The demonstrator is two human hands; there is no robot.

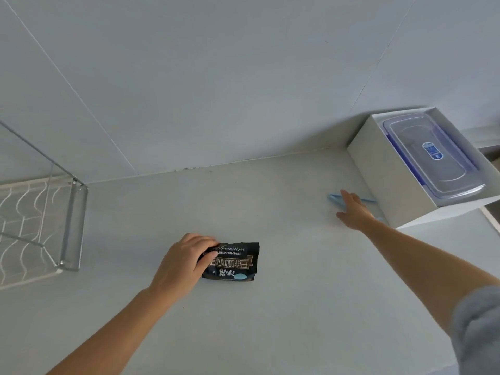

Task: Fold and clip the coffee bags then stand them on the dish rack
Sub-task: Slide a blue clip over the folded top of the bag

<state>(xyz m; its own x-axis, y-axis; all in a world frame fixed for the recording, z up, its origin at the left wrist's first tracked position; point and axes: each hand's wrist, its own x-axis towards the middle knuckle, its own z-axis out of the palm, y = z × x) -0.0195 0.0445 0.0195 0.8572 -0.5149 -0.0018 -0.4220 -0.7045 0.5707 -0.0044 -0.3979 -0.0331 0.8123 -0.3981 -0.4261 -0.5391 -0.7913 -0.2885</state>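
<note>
The left hand pins the folded coffee bag flat, while the right hand, fingers spread and holding nothing, overlaps the blue clip lying crosswise beneath it.

Left hand on black coffee bag, right hand flat over blue clip

Materials and finishes, head view

Coffee bag: black printed film, slight sheen. Clip: pale blue plastic. Dish rack: bright metal frame, white coated wire grid. Counter: matt, smooth, light grey. Box: matt white card. Container lid: clear glossy plastic, blue trim. Sleeve: grey cloth.
</note>
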